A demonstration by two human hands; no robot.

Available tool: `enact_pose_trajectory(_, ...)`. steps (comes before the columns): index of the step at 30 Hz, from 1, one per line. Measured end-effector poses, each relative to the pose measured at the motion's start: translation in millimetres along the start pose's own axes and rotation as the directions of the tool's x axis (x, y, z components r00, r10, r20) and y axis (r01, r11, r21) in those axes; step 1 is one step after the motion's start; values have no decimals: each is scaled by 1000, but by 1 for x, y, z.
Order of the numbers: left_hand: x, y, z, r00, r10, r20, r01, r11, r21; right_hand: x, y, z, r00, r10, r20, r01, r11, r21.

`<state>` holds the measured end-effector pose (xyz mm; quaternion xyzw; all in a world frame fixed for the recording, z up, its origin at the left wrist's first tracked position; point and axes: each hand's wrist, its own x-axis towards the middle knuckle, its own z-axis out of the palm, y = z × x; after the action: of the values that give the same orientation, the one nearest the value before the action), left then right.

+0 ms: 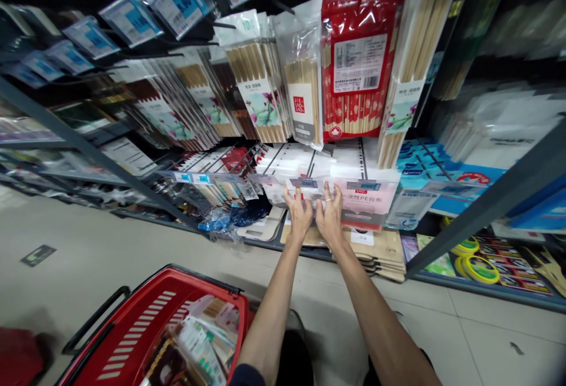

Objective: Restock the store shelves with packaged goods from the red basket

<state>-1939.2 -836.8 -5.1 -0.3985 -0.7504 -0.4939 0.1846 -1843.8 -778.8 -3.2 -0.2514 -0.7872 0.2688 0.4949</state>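
Both my arms reach forward to a low row of hanging packets on a shop shelf. My left hand (299,212) and my right hand (329,214), with a ring on one finger, lie side by side, fingers spread on a clear flat packet (309,193) under a small price tag. A pink-and-white packet of plastic tablecloth (369,203) hangs just right of my right hand. Above hang chopstick packs, one red (359,62). Whether either hand grips the packet is hidden by the fingers.
A red shopping basket (145,327) with several packaged goods stands on the tiled floor at my lower left. Grey shelf uprights (481,209) slant across both sides. Wooden boards (380,253) lie on the bottom shelf below my hands. Blue packets hang to the right.
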Motion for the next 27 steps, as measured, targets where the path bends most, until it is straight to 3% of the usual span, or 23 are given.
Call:
enact_pose_trajectory(6,-4,-1,1,999,12,-36,-13,1000,-19,2,-3,-7,995,-68,-76,68,998,0)
enact_pose_trajectory(17,10,0,-2,995,-37,89,32,998,52,5,-5,-3,999,1,32,1,998,-68)
enact_pose_trajectory(24,17,5,-3,994,19,105,-26,997,70,11,-5,-7,986,59,155,-42,993,-109)
enact_pose_trajectory(27,10,6,-1,999,22,49,-25,997,75,7,-4,-8,987,43,158,-23,992,-126)
